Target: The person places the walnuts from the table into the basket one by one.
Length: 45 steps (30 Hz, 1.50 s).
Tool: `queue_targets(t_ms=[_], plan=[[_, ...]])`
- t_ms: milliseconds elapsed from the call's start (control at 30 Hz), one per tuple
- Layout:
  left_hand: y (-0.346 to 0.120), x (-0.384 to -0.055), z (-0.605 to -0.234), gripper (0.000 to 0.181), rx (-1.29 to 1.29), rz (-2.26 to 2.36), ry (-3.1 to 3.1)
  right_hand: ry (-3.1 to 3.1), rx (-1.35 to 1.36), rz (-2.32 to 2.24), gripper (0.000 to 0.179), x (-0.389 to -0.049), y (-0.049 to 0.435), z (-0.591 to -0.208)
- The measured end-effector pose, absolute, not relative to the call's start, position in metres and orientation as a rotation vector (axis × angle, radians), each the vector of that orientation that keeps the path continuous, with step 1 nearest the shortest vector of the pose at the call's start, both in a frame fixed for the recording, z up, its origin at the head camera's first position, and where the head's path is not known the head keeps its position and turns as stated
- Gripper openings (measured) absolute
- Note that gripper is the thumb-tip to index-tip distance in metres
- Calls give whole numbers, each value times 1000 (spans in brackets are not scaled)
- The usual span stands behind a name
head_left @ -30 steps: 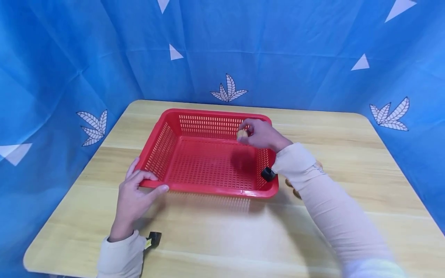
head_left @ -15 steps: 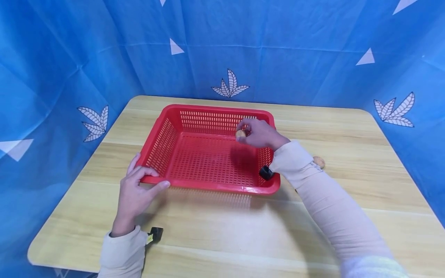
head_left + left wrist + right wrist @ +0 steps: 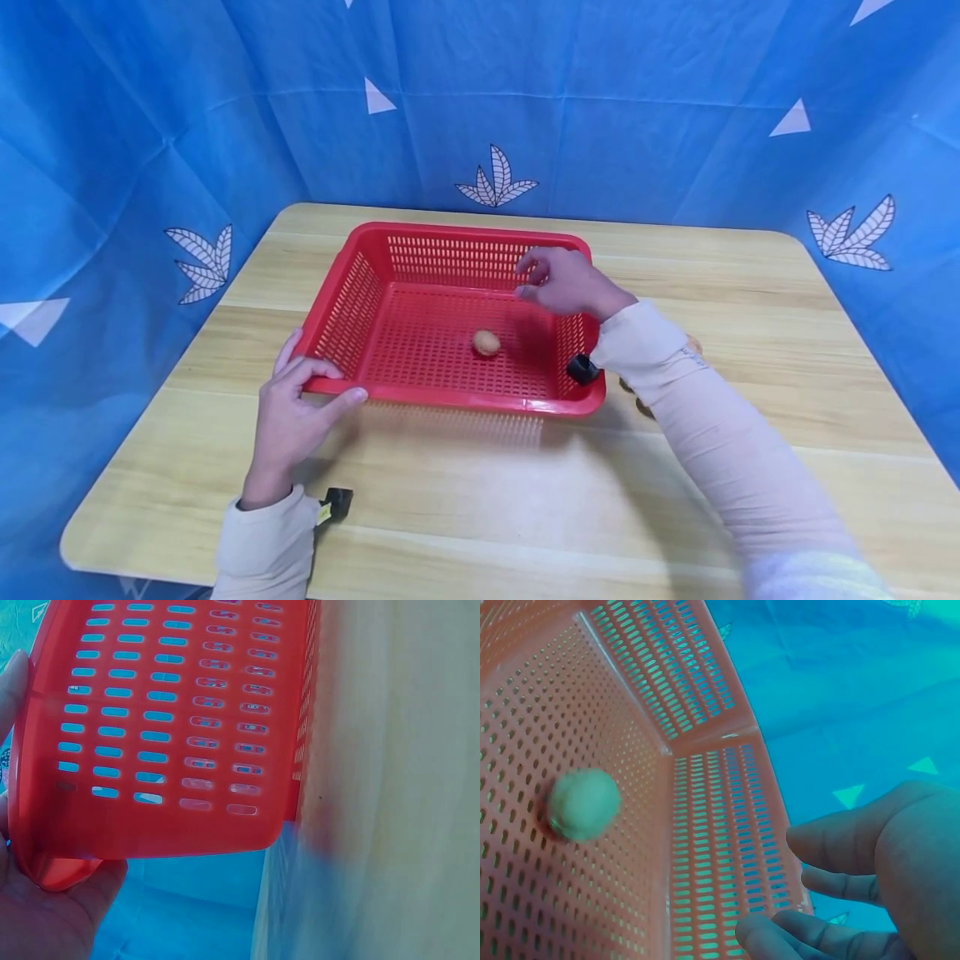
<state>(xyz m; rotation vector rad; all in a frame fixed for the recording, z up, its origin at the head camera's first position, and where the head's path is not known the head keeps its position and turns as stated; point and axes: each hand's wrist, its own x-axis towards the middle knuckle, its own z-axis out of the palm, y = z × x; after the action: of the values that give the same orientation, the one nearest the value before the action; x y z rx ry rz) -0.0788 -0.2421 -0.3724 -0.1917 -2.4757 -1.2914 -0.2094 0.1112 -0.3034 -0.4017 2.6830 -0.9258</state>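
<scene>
Gripping the red basket [image 3: 450,401] by its near-left corner, my left hand [image 3: 296,412] sits left of centre in the lower half of the head view, its fingers bent over the rim and its thumb along the near edge. My right hand [image 3: 562,279], a little right of centre in that view, hangs over the basket's right end with fingers loosely curved and parted from the thumb, open and unloaded.

One walnut [image 3: 486,342] lies on the perforated floor of the basket, close to the middle of the frame. In the right wrist view it shows at the left, well apart from my fingertips at the lower right.

Outside the basket, more brown pieces [image 3: 645,407] lie on the pale wooden worktop [image 3: 487,517], right of centre, partly hidden by my right sleeve [image 3: 697,425]. A blue cloth [image 3: 622,150] printed with white leaves and triangles fills the top of the frame and runs down both sides.
</scene>
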Motion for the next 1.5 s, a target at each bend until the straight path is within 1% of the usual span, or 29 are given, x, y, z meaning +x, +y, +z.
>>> queue_targets(t_ms=[300, 467, 633, 900, 1233, 1500], plan=[[-242, -77, -374, 30, -138, -1235, -2486, 2716, -387, -1054, 32, -205, 133, -291], [-243, -77, -374, 29, -153, -1238, -2453, 2690, -305, -1188, 27, -200, 152, -286], [-242, -78, -374, 29, -140, -1240, -2455, 2693, -209, -1175, 32, -196, 172, -281], [-244, -80, -372, 29, -116, -1258, -2456, 2751, -177, -1112, 33, -189, 201, -284], [-242, -78, -370, 33, -58, -1263, -2510, 2744, -110, -1097, 37, -177, 232, -294], [-240, -79, -371, 32, -96, -1285, -2474, 2716, -46, -1088, 41, -167, 255, -307]])
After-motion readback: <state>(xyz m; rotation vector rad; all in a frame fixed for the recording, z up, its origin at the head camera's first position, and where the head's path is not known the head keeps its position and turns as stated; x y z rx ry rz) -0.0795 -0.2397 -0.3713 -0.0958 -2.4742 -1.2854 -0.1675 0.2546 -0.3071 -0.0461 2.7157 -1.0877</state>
